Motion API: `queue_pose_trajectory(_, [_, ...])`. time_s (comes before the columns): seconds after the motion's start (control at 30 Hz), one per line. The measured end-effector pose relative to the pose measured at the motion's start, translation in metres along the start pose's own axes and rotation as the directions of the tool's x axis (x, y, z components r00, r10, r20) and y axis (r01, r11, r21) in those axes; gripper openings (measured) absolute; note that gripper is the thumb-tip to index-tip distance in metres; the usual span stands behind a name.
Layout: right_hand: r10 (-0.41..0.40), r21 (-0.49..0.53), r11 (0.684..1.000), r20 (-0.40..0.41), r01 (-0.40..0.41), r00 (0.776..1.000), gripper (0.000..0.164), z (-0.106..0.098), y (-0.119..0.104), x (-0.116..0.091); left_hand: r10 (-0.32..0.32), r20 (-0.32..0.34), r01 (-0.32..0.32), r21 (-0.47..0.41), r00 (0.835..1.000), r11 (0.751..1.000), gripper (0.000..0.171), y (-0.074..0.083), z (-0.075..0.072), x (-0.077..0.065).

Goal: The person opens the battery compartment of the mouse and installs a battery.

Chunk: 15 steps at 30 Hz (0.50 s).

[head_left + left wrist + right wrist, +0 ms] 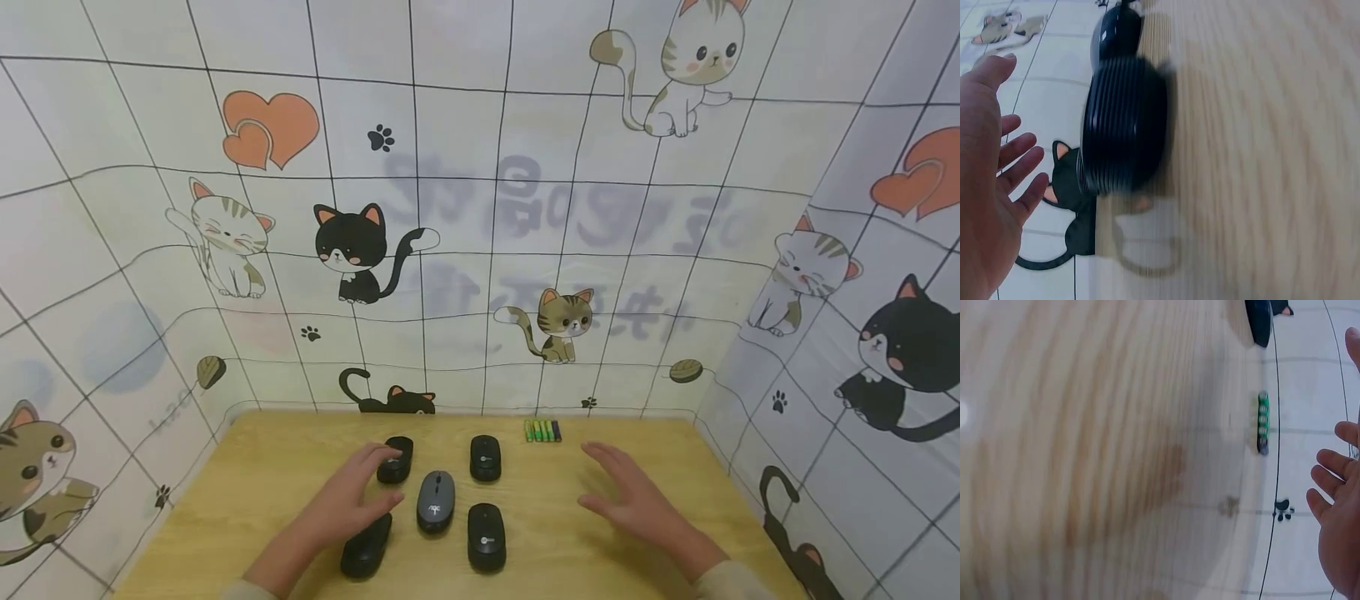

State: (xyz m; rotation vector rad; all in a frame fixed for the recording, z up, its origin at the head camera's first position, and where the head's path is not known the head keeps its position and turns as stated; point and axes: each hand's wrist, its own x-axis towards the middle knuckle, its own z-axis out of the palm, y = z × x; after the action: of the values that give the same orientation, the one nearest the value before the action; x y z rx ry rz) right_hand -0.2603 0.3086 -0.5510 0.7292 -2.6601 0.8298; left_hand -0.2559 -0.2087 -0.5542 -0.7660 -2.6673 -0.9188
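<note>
My left hand (341,504) hovers with fingers spread above the left side of a group of computer mice, gripping nothing. In the head view it partly covers a black mouse (397,467) at the back left and another black mouse (365,550) at the front left. Just right of its thumb lies a grey-topped AOC mouse (437,500). Two more black mice, one behind (485,457) and one in front (487,537), form the right side. My right hand (637,504), fingers apart and holding nothing, is over the table's right part. Nearest to it is a row of green batteries (542,431).
The light wooden table (247,492) ends at the back against a white sheet (465,342) with grid lines and cartoon cats. This sheet also rises at the left and right sides. In the left wrist view a ribbed mouse side (1124,125) is close to the camera.
</note>
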Motion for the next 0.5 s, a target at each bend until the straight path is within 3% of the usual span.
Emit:
queue_pose_trajectory(0.23, [-0.022,0.088,0.996,0.065,0.016,0.998,0.076,0.013,-0.018,0.001,0.010,0.091,-0.003,-0.078,0.996,0.997,0.055,0.021,0.010,0.004])
queue_pose_trajectory(0.5, [-0.051,0.116,0.993,0.121,0.037,0.991,0.076,0.024,-0.040,0.006,0.018,0.179,-0.002,-0.090,0.984,0.996,0.065,0.040,0.024,0.012])
